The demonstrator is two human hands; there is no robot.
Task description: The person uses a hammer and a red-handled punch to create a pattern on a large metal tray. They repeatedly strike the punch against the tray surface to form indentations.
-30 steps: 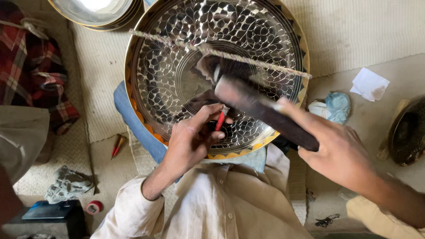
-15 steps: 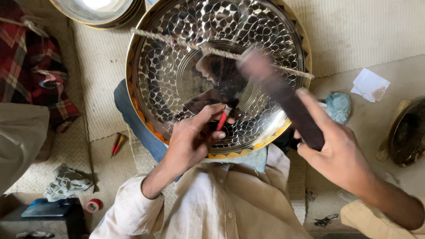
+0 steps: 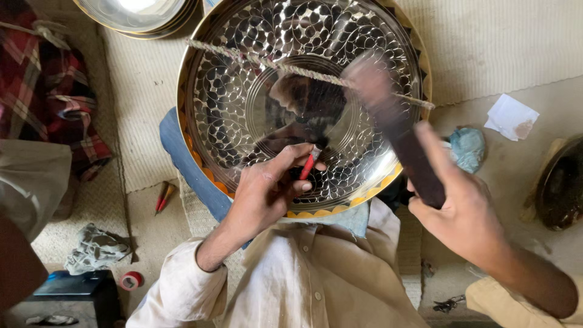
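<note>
Head view, looking straight down: my left hand [image 3: 267,194] pinches a small red-handled chisel [image 3: 308,164] between thumb and fingers, its tip set on the inner band of the big engraved metal tray [image 3: 243,109]. My right hand [image 3: 467,212] is wrapped tight round the lower end of a dark wooden mallet [image 3: 395,121], which is blurred and raised, its head over the tray's right half, apart from the chisel top. I judge this to be mid-stroke in chasing the pattern: the tool is seated, the mallet is up for a blow.

Outward from there, the tray leans on edge against my lap, on a blue cloth [image 3: 182,152] over my knee, with a twisted rope [image 3: 273,64] stretched across its face. Its leaf pattern fills the outer ring; the centre is plain and mirrors a dark shape I cannot make out.

Next, I'd say, the mallet must land squarely on the chisel head while the left hand keeps the tip from skating on the polished metal; a glancing hit could scar the finish.

Round about: a second round dish [image 3: 136,12] at top left, two red tools [image 3: 163,195] on the mat, a crumpled grey rag [image 3: 94,249], a roll of red tape [image 3: 130,280], a plaid cloth [image 3: 48,91], and a bluish wad [image 3: 467,149] to the right
</note>
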